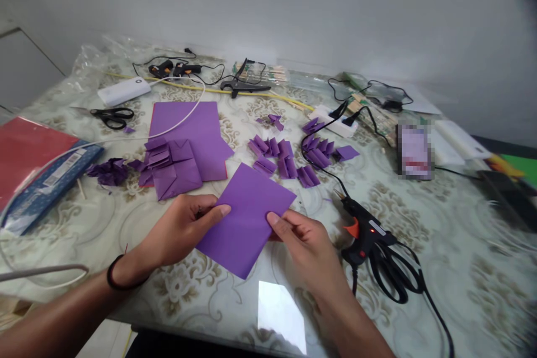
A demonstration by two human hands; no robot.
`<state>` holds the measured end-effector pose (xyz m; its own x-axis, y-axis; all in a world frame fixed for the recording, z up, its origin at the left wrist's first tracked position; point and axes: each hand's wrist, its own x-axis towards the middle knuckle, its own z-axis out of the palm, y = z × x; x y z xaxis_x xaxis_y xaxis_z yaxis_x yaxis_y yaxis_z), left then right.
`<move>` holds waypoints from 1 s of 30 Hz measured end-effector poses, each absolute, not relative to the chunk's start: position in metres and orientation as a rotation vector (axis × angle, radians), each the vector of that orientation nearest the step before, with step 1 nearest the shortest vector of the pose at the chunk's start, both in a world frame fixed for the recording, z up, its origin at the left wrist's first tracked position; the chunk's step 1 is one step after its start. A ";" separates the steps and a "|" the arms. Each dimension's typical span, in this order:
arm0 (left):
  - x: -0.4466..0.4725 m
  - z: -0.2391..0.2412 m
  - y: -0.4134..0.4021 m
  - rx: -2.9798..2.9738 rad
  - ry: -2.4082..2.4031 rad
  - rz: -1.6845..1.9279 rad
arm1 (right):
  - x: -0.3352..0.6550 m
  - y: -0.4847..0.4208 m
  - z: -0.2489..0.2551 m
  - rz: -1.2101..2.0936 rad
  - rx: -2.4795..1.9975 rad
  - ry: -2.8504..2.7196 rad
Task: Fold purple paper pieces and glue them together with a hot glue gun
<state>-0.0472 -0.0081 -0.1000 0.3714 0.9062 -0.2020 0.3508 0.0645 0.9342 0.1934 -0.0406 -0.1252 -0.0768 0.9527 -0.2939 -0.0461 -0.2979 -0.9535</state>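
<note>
A square sheet of purple paper (247,218) is held up between my two hands, tilted toward me, with a faint crease across it. On its left edge, my left hand (184,224) pinches it, thumb on top and fingers hidden beneath. Thumb and curled fingers of my right hand (304,238) grip the right edge. Beyond the sheet lie several small folded purple paper pieces (287,158). Left of them, folded purple squares (178,170) sit stacked on larger purple sheets (201,123), next to crumpled purple paper (108,171).
A black hot glue gun (363,229) with a red light lies right of my right hand, beside black scissor handles (392,274). Further off are scissors (111,116), a white power bank (125,91), pliers-like cutters (243,86), a power strip (335,121) and a phone (414,151). Cables cross the table.
</note>
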 end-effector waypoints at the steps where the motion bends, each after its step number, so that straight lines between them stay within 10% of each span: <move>1: -0.048 -0.100 -0.008 1.511 1.193 0.626 | 0.192 -0.040 -0.124 1.535 -1.336 -1.067; 30: -0.052 -0.097 -0.002 1.720 1.236 0.719 | 0.189 -0.040 -0.119 1.788 -1.313 -1.132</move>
<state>-0.0524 -0.0020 -0.0971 0.3391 0.9401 -0.0349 0.4345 -0.1236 0.8922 0.1888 -0.0401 -0.1188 -0.2963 0.8656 -0.4037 -0.0048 -0.4240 -0.9056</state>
